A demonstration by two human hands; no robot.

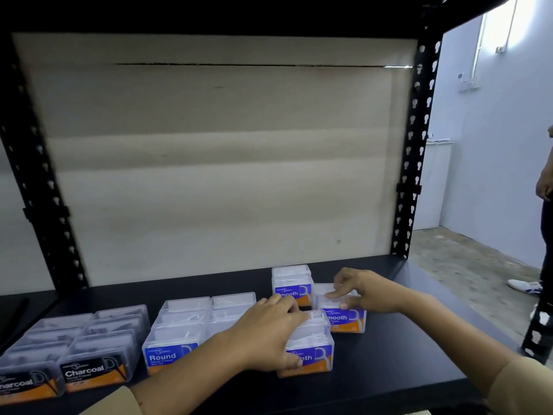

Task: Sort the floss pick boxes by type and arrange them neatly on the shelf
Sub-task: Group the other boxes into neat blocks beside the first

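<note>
Squaring the Smooth group, lower centre-right: front Smooth box (311, 354) gripped over its top by left hand (266, 333); right Smooth box (344, 320) pinched at the lid by right hand (365, 292). Best slid flush against rear Smooth box (291, 284), labels forward, parallel to Round boxes (179, 333) and Charcoal boxes (89, 348), lower left on shelf (389, 369).

Reading "Charcoal" in white on the black label of the second box (92, 371), "harcoal" on the leftmost box (21, 384), cut by the frame edge. Reading "Round" on the blue-labelled box (170, 356). Showing "mooth" on the rear box (291, 292) and the right box (344, 319), only "oth" on the near box (311, 356) behind the left hand (263, 333). Blurring beyond reading in the smaller print.
</note>
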